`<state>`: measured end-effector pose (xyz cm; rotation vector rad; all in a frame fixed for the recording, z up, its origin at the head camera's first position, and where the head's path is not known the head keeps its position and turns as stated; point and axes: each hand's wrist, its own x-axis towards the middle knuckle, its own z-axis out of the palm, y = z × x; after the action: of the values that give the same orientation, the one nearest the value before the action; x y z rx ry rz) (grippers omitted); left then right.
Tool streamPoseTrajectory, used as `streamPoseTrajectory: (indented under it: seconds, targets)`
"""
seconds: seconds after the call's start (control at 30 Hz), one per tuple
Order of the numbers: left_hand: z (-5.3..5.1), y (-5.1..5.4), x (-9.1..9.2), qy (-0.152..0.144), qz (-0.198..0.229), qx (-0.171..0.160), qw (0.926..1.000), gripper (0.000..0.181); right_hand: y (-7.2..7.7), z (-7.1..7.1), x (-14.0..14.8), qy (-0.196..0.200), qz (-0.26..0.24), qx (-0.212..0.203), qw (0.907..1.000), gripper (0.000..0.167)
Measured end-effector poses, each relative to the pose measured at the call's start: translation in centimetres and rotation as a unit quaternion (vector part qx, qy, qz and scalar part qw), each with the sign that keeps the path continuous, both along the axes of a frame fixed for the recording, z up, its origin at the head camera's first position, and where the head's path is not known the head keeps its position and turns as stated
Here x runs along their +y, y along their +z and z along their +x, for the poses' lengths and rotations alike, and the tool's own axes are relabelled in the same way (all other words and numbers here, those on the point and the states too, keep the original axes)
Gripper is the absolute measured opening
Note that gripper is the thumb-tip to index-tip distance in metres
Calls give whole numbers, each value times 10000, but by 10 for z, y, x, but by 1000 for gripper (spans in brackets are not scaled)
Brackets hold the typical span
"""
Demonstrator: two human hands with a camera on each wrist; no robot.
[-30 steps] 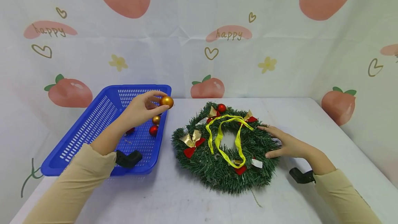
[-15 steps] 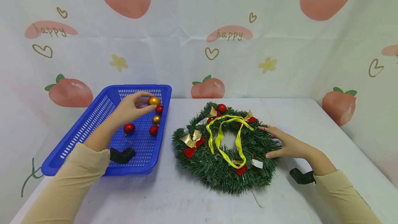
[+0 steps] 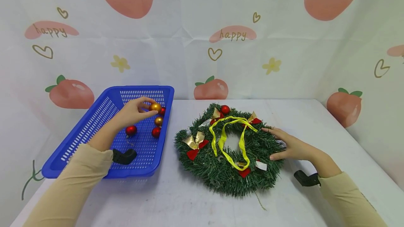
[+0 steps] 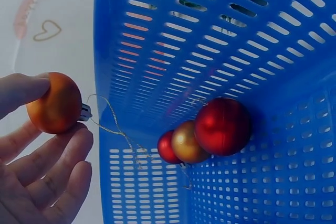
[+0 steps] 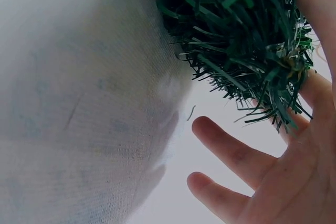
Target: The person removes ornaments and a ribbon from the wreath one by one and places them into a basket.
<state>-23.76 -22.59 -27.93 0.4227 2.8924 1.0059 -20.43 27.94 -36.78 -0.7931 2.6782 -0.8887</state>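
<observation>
Gold bauble [image 3: 155,107] is retreating over the basket [image 3: 135,173], left hand [image 3: 133,112] pinching it; wreath [image 3: 205,169] is waiting, spread right hand [image 3: 293,147] touching it.

The head view looks forward and down over the wreath [image 3: 211,171]. Close in, the left wrist's shares the basket [image 3: 102,111] left of it, the right's its edge.

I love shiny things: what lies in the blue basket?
Three red balls and one gold ball lie inside. The left arm covers part of the basket, hiding anything there.
</observation>
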Motion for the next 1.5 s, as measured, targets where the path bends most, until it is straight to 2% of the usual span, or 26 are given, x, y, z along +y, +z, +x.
streamPoseTrajectory:
  seconds: [0.4, 0.8, 1.0, 1.27, 1.5]
  targets:
    - [-4, -7, 1, -142, -271, -227, 9993, 43, 2, 1, -1, -8, 43, 1, 10000, 89]
    - [-4, -9, 1, -209, -476, -257, 9983, 45, 1, 0, 0, 10, 44, 25, 10000, 89]
    - [-4, -8, 1, -95, -458, -65, 9989, 44, 0, 0, 0, -21, 74, 32, 10000, 89]
    - [2, 4, 10, -47, -186, 247, 9995, 37, 0, 0, 0, 13, 29, 34, 10000, 89]
    - [13, 24, 36, -276, 115, 460, 9985, 32, -1, 0, 0, -12, 31, 33, 10000, 89]
